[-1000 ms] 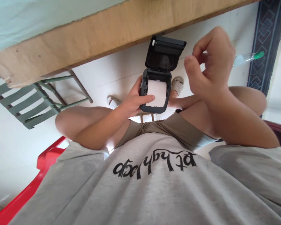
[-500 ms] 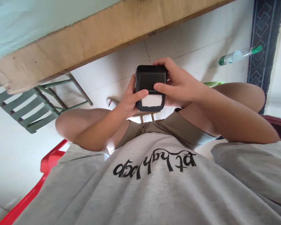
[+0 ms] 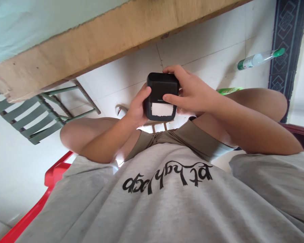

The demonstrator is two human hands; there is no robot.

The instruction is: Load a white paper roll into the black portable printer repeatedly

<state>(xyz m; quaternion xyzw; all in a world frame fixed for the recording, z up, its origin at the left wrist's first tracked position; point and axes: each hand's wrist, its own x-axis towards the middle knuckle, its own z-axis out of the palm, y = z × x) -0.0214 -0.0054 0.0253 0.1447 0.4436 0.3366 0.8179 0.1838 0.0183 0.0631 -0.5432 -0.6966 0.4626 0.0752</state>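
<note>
A small black printer-like device (image 3: 162, 86) with rounded corners is held above my lap. Small pale lettering runs across its middle, and a white paper-like patch (image 3: 162, 109) with a ragged lower edge shows on the half nearer me. My left hand (image 3: 138, 105) grips its left side, the thumb resting along the upper left edge. From the right, my right hand (image 3: 190, 89) clasps it, with the thumb on the face near the lettering and fingers curled around the far corner. The device's underside and several fingertips are hidden.
A wooden table edge (image 3: 91, 47) with a pale green cover crosses ahead. At left are a green slatted chair (image 3: 38, 118) and a red plastic piece (image 3: 50, 177). A plastic bottle (image 3: 258, 60) with a green cap lies on the tiled floor at right.
My left thumb has moved from the white patch up to the device's left edge. The device has tilted slightly, and my right thumb has shifted a little left.
</note>
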